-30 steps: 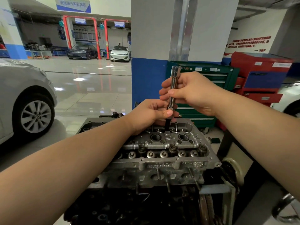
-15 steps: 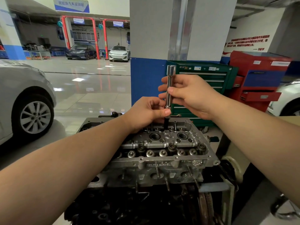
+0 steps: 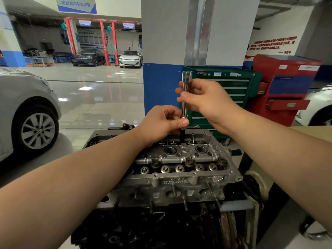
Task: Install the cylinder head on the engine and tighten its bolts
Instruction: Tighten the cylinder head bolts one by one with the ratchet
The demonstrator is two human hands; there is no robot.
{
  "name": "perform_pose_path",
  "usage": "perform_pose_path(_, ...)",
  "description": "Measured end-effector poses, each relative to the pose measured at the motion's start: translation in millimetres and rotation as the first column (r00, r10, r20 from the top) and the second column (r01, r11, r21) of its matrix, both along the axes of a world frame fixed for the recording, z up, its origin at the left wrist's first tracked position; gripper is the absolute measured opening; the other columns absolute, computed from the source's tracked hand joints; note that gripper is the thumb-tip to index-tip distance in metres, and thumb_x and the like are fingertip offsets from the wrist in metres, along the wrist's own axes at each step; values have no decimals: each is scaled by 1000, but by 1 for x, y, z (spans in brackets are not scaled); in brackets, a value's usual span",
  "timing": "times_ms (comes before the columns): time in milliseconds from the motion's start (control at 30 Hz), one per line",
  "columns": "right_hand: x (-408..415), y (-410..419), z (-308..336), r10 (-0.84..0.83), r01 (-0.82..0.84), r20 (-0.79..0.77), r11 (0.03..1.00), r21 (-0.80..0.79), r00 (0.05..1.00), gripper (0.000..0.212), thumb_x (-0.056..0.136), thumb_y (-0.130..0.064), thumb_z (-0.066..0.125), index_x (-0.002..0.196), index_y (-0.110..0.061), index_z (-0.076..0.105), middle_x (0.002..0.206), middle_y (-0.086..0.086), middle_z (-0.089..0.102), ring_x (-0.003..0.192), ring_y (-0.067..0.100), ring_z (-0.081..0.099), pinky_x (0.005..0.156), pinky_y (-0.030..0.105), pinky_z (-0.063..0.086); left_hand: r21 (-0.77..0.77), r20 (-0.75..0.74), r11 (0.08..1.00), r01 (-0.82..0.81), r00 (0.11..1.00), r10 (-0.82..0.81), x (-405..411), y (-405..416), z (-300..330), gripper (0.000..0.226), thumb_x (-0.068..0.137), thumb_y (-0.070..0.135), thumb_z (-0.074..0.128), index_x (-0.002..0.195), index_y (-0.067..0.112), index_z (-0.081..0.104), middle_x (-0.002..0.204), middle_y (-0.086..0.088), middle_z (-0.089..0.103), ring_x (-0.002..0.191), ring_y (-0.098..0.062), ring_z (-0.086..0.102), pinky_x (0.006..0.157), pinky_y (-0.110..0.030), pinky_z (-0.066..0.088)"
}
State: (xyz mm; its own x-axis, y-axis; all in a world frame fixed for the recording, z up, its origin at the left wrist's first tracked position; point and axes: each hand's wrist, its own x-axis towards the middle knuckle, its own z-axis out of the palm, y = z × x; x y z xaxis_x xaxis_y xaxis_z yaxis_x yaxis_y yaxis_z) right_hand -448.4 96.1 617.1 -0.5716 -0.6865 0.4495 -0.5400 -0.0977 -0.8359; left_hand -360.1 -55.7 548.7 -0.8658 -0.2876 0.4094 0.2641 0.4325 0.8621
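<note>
Both hands [image 3: 206, 103] pinch the extension bar [image 3: 185, 97] over the cylinder head [image 3: 179, 169]; glossy workshop floor [image 3: 100, 90].

Left hand [image 3: 162, 123] hides the tool's [image 3: 185, 94] lower end.

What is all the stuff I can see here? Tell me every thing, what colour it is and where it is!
cylinder head: 1, silver-grey, middle, on top of the dark engine
engine: 1, black, bottom middle
extension bar: 1, shiny silver with a black lower end, upright over the far side of the cylinder head
tool cabinet: 1, green, behind the hands
tool cart: 1, red and blue, right
pillar: 1, grey above, blue below, centre back
cars: 4; silver one left, dark one and white one far back, white one at right edge
left hand: pinches the bar's lower end
right hand: grips the bar higher up
</note>
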Motion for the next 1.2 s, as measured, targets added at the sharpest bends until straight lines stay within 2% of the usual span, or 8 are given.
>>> perform_pose_path(133, -5, 4, -1, 105, -104, 85, 994, -19, 991, 27, 99, 4, 61, 114, -17, 69, 103, 7, 80, 97, 23, 78, 86, 38, 64, 38, 9, 996, 81, 997, -81, 1, 0, -1, 14, 97, 17, 74, 108, 10, 75, 107, -16, 77, 102, -30, 76, 92, -43, 63)
perform_pose_path(300, -2, 2, -3, -99, 97, -34, 993, -67, 994, 21, 83, -11, 86, 98, -17, 73, 84, 4, 78, 80, 20, 79, 76, 44, 66, 7, -1, 1000, 21, 1000, -21, 3, 5, 1, 41, 85, 33, 85, 119, 15, 73, 111, -14, 75, 104, -33, 74, 95, -54, 61)
perform_pose_path(433, 6, -6, -7, -255, 240, -152, 964, -111, 955, 28, 77, -27, 92, 83, -23, 65, 70, -4, 68, 67, 12, 69, 67, 37, 60, -65, 0, 997, -52, 999, 52, -1, 4, 1, 41, 80, 27, 92, 104, 0, 71, 101, -29, 70, 94, -43, 72, 95, -60, 57)
perform_pose_path(600, 4, -3, -4, -83, 77, -52, 991, -105, 995, 4, 96, -24, 74, 98, -23, 71, 95, 2, 78, 92, 19, 76, 91, 46, 62, -62, -22, 998, 30, 999, -32, 0, 1, 0, 9, 88, 22, 84, 94, 24, 78, 96, -19, 75, 96, -38, 75, 91, -50, 63)
perform_pose_path(733, 0, 1, -2, 50, -49, 35, 998, -34, 998, 19, 101, -5, 63, 110, -20, 70, 100, 5, 80, 98, 20, 77, 92, 42, 62, 15, -12, 996, 87, 996, -87, -2, -4, -3, 26, 87, 23, 79, 107, 7, 75, 104, -24, 75, 99, -27, 78, 92, -44, 63)
perform_pose_path(900, 1, 0, 5, -133, 133, -30, 991, 6, 991, 18, 86, -13, 85, 94, -19, 70, 84, 4, 78, 81, 21, 79, 77, 48, 66, 116, 35, 979, 170, 984, -175, -2, -2, -4, 29, 90, 27, 78, 117, 19, 74, 115, -8, 77, 108, -27, 75, 95, -49, 61)
perform_pose_path(1000, 6, -2, 3, -338, 337, -178, 941, -37, 924, 41, 71, -33, 96, 78, -19, 57, 74, 6, 69, 73, 32, 74, 70, 55, 62, 51, 26, 995, 90, 995, -92, -4, -1, -3, 37, 75, 37, 90, 105, 24, 73, 105, -2, 74, 101, -29, 75, 92, -52, 63)
perform_pose_path(1200, 3, 2, 5, -114, 115, -53, 993, 11, 992, 12, 93, -27, 78, 103, -24, 72, 101, 0, 77, 97, 18, 75, 91, 47, 62, 51, -11, 993, 102, 995, -102, -4, -1, -2, 11, 85, 21, 84, 89, 30, 79, 90, -8, 76, 91, -23, 76, 81, -36, 64)
